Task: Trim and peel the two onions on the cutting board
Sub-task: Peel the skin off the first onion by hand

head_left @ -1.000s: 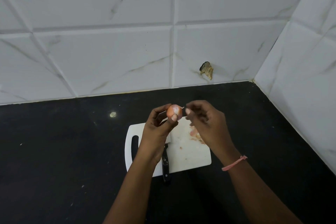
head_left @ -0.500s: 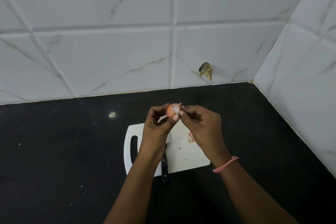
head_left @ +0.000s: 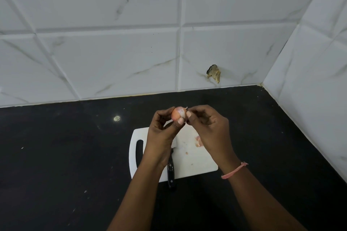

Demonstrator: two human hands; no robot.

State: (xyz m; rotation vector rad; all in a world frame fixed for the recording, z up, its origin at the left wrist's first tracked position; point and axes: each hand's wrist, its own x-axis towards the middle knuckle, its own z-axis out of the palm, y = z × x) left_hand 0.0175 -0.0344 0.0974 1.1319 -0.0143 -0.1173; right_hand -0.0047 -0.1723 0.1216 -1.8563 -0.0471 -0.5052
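Note:
A small pink-orange onion [head_left: 178, 113] is held up above the white cutting board [head_left: 197, 161] by my left hand [head_left: 163, 133], pinched between thumb and fingers. My right hand [head_left: 208, 127] touches the onion's right side, fingertips pinching a thin flap of skin at its top. A black-handled knife [head_left: 171, 172] lies on the board under my left wrist, its blade mostly hidden. Pink peel scraps [head_left: 198, 141] lie on the board beside my right hand. A second onion is not visible.
The board rests on a black countertop [head_left: 65, 155] in a corner of white marble-look tiled walls. A chipped hole [head_left: 213, 73] marks the back wall. A small pale spot [head_left: 117, 118] sits on the counter to the left.
My right hand moved left from a small gap to touch the onion and pinch its skin. Both hands rose slightly; my left hand kept holding the onion.

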